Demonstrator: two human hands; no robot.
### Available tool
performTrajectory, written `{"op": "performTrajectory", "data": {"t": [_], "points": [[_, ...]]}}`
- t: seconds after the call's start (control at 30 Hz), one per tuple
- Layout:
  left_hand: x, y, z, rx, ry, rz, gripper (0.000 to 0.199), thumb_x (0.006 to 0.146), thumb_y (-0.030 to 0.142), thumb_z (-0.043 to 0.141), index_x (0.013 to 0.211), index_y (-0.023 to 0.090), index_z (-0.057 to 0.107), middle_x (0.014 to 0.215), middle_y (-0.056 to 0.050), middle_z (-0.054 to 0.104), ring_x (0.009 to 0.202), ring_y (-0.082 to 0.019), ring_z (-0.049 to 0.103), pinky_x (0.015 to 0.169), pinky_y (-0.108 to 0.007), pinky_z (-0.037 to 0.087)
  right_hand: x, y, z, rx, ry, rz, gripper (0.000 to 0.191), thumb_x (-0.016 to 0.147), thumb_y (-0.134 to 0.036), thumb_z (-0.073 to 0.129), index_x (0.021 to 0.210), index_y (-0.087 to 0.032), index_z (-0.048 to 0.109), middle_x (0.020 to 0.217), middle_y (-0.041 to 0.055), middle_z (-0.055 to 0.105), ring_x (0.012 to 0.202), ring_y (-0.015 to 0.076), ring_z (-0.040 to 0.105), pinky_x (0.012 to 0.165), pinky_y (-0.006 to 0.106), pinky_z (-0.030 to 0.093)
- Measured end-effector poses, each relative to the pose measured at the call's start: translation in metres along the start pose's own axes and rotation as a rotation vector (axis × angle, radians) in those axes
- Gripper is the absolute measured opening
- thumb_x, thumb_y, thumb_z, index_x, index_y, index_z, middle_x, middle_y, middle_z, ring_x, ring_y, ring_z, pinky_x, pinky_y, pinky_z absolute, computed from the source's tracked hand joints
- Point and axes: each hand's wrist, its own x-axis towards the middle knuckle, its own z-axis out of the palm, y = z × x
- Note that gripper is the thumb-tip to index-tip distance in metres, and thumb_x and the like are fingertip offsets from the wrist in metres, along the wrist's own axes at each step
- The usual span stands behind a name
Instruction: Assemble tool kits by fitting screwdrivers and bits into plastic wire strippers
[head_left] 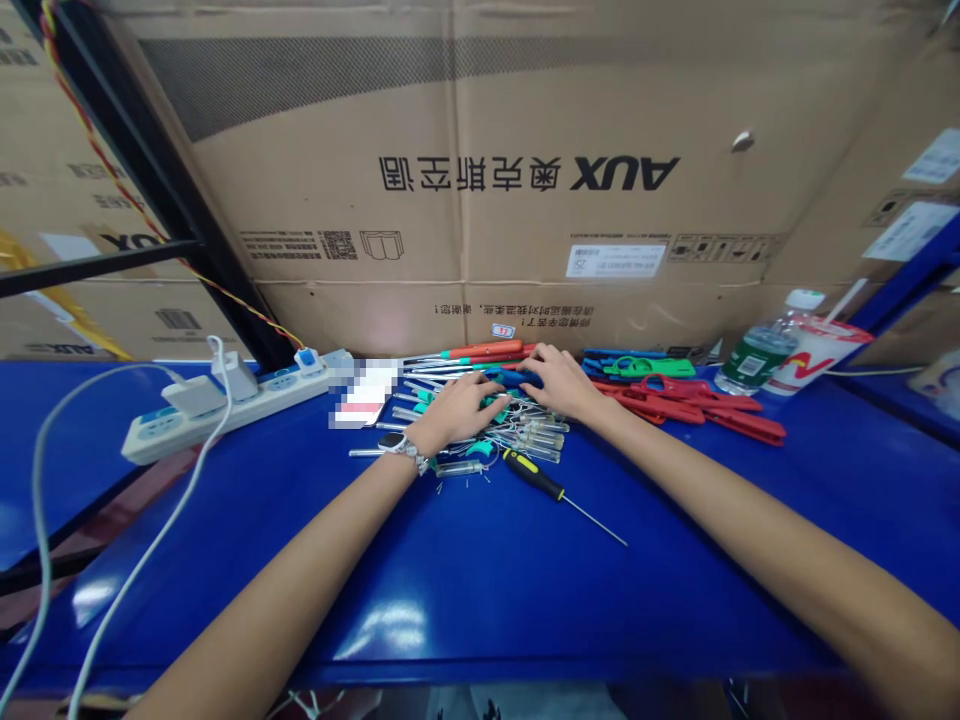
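Note:
My left hand (457, 408), with a watch and bracelet at its wrist, lies over a pile of small tools, thumb and fingers apart. Close by on the right, my right hand (561, 380) reaches onto the same pile with its fingers spread. Between the two hands are dark blue pieces (517, 378), partly covered by the fingers. Clear-handled screwdrivers (541, 440) and others with teal parts lie under and around my left hand. Screwdrivers with orange-red handles (487, 350) lie behind. A black and yellow screwdriver (531, 472) rests in front, its shaft pointing right and toward me.
Red plastic clips (675, 402) and a green clip (651, 367) lie right of the pile. Further right stand a water bottle (759, 350) and a paper cup (814, 355). At left are a white power strip (240, 405) with cables and a blurred white item (367, 392). Cardboard (480, 220) walls the back.

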Motion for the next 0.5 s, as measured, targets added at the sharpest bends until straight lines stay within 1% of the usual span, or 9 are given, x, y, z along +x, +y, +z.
{"op": "performTrajectory", "data": {"t": [0.13,0.23,0.33,0.43,0.5], "points": [[0.001,-0.001,-0.001,-0.002,0.000,-0.017,0.056,0.108,0.054,0.028,0.118,0.020,0.072,0.121,-0.013,0.067,0.117,-0.033,0.062,0.100,-0.053,0.049,0.003,-0.008,0.002,0.017,0.008,0.081,0.019,0.092,-0.031,0.067,0.107,-0.021,0.072,0.115,0.0121,0.063,0.110,0.0291,0.057,0.091,0.041,0.043],[0.001,0.000,-0.003,0.008,0.014,-0.025,0.057,0.108,0.052,0.025,0.117,0.020,0.071,0.122,-0.013,0.069,0.120,-0.033,0.061,0.101,-0.055,0.046,0.005,-0.013,-0.001,0.091,0.020,0.117,0.025,0.091,-0.031,0.066,0.113,-0.020,0.070,0.116,0.0121,0.064,0.112,0.0296,0.057,0.094,0.042,0.042],[0.000,0.001,-0.006,0.005,0.061,-0.024,0.055,0.109,0.048,0.024,0.115,0.020,0.071,0.121,-0.013,0.070,0.118,-0.032,0.062,0.101,-0.054,0.046,0.003,-0.014,-0.005,0.216,0.056,0.131,0.026,0.093,-0.023,0.057,0.117,-0.021,0.068,0.115,0.0106,0.066,0.112,0.0275,0.058,0.096,0.041,0.043],[-0.002,0.002,-0.012,-0.001,0.104,-0.030,0.054,0.109,0.045,0.024,0.108,0.019,0.071,0.114,-0.013,0.071,0.112,-0.031,0.064,0.098,-0.052,0.047,-0.006,-0.013,-0.008,0.344,0.092,0.123,0.028,0.094,-0.014,0.049,0.112,-0.020,0.069,0.113,0.0097,0.067,0.108,0.0241,0.060,0.096,0.039,0.045],[-0.004,0.003,-0.017,0.001,0.128,-0.025,0.052,0.109,0.043,0.026,0.103,0.017,0.070,0.109,-0.013,0.071,0.107,-0.031,0.065,0.095,-0.049,0.048,-0.015,-0.013,-0.009,0.411,0.120,0.115,0.026,0.093,-0.014,0.050,0.110,-0.018,0.070,0.111,0.0098,0.067,0.104,0.0227,0.062,0.095,0.038,0.046]]}}
